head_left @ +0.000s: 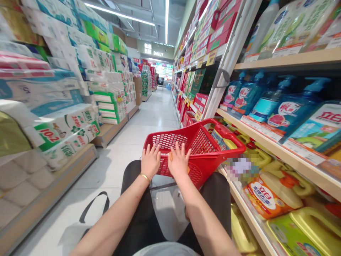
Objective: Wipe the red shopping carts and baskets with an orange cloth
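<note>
A red plastic shopping basket with mesh sides stands on the floor right in front of my knees, its handle toward the right shelf. My left hand, with a gold bangle at the wrist, is at the basket's near left side, palm down and fingers spread. Beside it my right hand is also palm down with fingers apart, over the near rim. Something orange shows under and beside the right hand; its kind is hidden. Whether either palm presses on the rim I cannot tell. Neither hand is closed.
Stacked tissue packs line the left side. On the right shelf are blue pump bottles and yellow detergent jugs. A pale bag with a black strap lies at my left. The tiled aisle runs ahead.
</note>
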Demonstrator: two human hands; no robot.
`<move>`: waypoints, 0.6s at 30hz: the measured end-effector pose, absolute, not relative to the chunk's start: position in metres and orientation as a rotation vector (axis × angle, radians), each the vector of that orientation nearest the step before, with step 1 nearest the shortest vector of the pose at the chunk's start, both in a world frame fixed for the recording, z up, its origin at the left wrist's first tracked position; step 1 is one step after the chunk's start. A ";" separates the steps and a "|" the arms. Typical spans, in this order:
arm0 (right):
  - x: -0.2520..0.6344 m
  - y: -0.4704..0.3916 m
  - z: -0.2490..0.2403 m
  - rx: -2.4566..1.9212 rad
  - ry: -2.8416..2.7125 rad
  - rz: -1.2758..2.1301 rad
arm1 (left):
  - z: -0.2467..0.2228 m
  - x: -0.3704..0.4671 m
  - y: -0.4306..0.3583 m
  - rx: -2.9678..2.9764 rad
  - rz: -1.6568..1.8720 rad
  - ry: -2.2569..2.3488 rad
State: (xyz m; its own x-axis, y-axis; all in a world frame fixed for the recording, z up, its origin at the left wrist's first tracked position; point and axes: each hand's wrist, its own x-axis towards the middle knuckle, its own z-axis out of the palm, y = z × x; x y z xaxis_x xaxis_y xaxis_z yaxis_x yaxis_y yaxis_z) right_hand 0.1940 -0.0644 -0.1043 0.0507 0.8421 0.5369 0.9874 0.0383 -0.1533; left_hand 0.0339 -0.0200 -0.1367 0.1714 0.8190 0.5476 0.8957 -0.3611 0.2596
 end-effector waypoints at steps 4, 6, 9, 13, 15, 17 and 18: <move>0.162 -0.056 -0.109 -1.776 -1.888 -0.319 | -0.135 0.031 -0.020 -2.323 -0.912 -1.679; 0.178 -0.062 -0.108 -1.793 -1.864 -0.346 | -0.135 0.031 -0.021 -2.318 -0.915 -1.672; 0.232 -0.080 -0.100 -1.902 -1.754 -0.448 | -0.135 0.032 -0.021 -2.308 -0.929 -1.671; 0.319 -0.108 -0.076 -2.076 -1.510 -0.652 | -0.137 0.034 -0.021 -2.295 -0.956 -1.688; 0.346 -0.115 -0.065 -2.125 -1.395 -0.734 | -0.137 0.035 -0.021 -2.296 -0.975 -1.694; 0.353 -0.116 -0.060 -2.150 -1.345 -0.764 | -0.138 0.036 -0.021 -2.294 -0.995 -1.700; 0.347 -0.114 -0.062 -2.152 -1.350 -0.757 | -0.138 0.036 -0.021 -2.292 -1.001 -1.705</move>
State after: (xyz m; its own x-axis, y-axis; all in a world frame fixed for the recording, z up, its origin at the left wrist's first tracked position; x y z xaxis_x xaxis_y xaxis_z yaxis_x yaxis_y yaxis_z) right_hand 0.3475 -0.1141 -0.0618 0.3584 0.6436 0.6763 0.9128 -0.3936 -0.1092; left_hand 0.0359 -0.0208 -0.1383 0.1497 0.8124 0.5636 0.8879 -0.3613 0.2849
